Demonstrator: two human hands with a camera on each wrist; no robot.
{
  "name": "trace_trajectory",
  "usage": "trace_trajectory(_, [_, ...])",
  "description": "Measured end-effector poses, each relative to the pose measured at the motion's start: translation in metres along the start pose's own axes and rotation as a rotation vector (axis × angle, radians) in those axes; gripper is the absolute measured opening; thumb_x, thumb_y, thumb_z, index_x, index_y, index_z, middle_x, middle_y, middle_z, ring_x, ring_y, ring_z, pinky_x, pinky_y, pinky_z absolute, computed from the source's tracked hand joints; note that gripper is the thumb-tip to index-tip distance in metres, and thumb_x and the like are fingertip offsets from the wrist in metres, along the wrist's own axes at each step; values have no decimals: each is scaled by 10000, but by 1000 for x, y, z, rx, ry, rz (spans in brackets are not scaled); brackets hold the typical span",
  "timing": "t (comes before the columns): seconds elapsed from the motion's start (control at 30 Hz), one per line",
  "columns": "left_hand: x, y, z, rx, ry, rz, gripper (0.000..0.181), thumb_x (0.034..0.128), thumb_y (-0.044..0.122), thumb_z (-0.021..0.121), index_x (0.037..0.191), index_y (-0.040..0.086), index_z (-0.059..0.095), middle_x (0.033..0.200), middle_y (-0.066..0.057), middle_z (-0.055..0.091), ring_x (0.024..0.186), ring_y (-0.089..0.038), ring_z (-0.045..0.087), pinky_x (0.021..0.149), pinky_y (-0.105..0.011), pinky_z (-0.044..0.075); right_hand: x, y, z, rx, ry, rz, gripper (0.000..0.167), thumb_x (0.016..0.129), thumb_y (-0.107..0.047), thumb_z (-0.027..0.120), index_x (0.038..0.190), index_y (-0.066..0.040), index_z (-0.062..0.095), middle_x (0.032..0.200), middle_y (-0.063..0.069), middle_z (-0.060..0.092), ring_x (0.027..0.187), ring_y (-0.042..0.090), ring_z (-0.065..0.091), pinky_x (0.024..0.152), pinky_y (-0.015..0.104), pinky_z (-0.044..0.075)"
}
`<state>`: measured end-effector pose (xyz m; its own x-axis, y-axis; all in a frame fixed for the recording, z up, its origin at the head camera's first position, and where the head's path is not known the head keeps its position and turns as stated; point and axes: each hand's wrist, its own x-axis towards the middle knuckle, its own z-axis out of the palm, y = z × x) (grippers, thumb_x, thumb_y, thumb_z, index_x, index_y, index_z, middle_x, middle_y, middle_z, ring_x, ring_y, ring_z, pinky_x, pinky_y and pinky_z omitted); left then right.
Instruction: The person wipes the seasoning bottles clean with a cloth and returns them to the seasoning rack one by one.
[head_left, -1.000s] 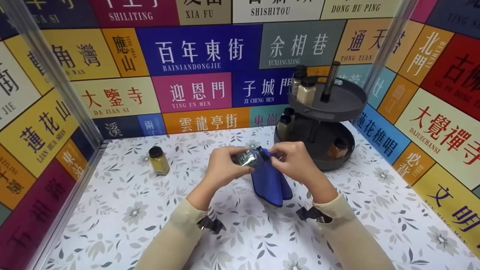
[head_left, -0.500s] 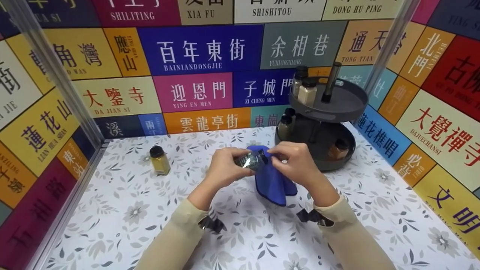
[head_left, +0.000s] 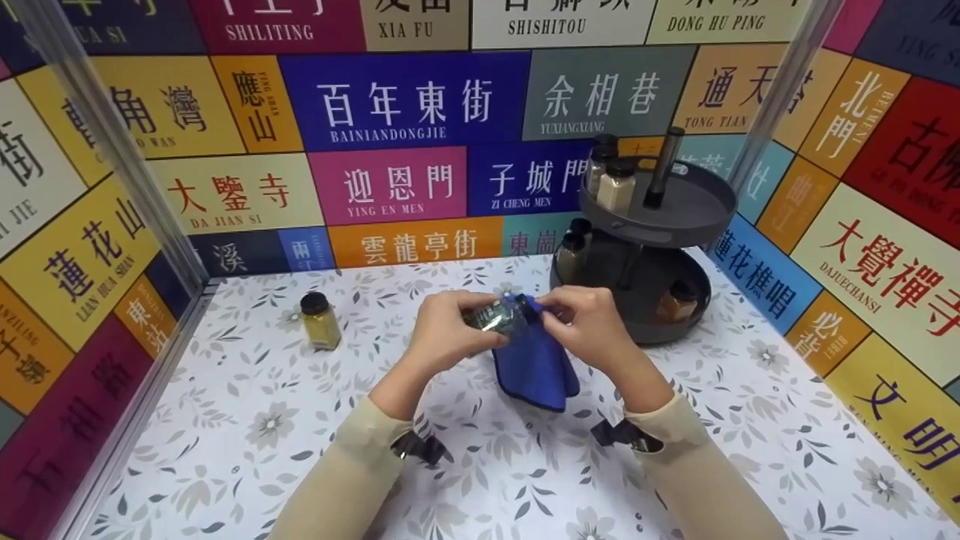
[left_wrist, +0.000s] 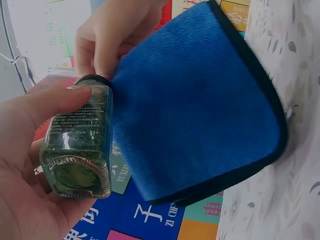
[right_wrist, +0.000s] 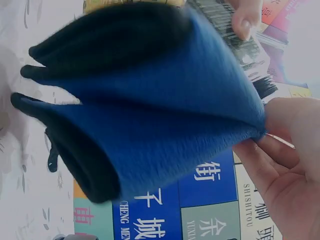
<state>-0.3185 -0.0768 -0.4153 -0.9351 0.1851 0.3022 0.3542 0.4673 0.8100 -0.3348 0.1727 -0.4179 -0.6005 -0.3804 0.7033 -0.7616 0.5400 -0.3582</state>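
Observation:
My left hand (head_left: 442, 334) grips a square glass spice jar (left_wrist: 77, 135) with dark green flakes inside, a printed label and a black cap. The jar lies tilted above the table, its capped end toward the right hand. With thumb and fingers my right hand (head_left: 592, 322) pinches a blue cloth (left_wrist: 195, 105) with dark edging, close by the cap. The rest of the cloth hangs down in folds, plain in the right wrist view, where the cloth (right_wrist: 165, 110) covers part of the jar (right_wrist: 235, 40).
A jar of yellow powder (head_left: 321, 324) with a black cap stands on the table at the left. At the back right is a dark two-tier rack (head_left: 660, 330) with several jars on it. Printed panels wall the table (head_left: 262, 480) at the back and sides.
The cloth swings to the right and then back left below the right hand. Both hands keep their holds and stay nearly in place.

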Motion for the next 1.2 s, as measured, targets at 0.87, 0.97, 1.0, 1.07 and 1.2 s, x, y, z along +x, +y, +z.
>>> trace_trajectory(0.87, [-2,3,7,44,-45,57,546,673,209,959,1203,199,828,1116,-22,803,994,-193,715,904,-385,601,0,-5,-4,-2,91,-56,187,875,30,759,984,-95,845,865,48,797,665,104,626,621,203,508])
trace_trajectory(0.97, [-2,4,4,34,-49,46,540,680,235,959,1204,219,827,1120,-8,801,986,-189,711,889,-387,601,0,-3,-2,0,75,1,163,876,22,766,969,-92,837,888,43,807,687,96,664,631,218,552])
trace_trajectory(1.0, [-2,5,3,28,-48,37,540,682,241,960,1204,225,827,1127,-1,801,986,-183,711,885,-385,604,-1,-3,-1,4,67,16,157,872,23,767,963,-87,834,894,45,809,691,98,676,631,228,567])
trace_trajectory(1.07, [-2,4,0,6,-46,18,532,686,239,961,1200,229,827,1133,8,804,977,-175,716,872,-379,611,-1,-2,0,17,45,38,143,866,20,766,949,-79,829,896,50,811,687,108,694,626,251,592])
trace_trajectory(1.2, [-1,1,-3,-52,-32,-11,522,693,212,956,1198,212,825,1109,2,812,925,-166,726,817,-351,627,-1,-3,0,47,-1,55,128,843,28,765,920,-56,824,882,71,810,674,123,715,618,270,614])
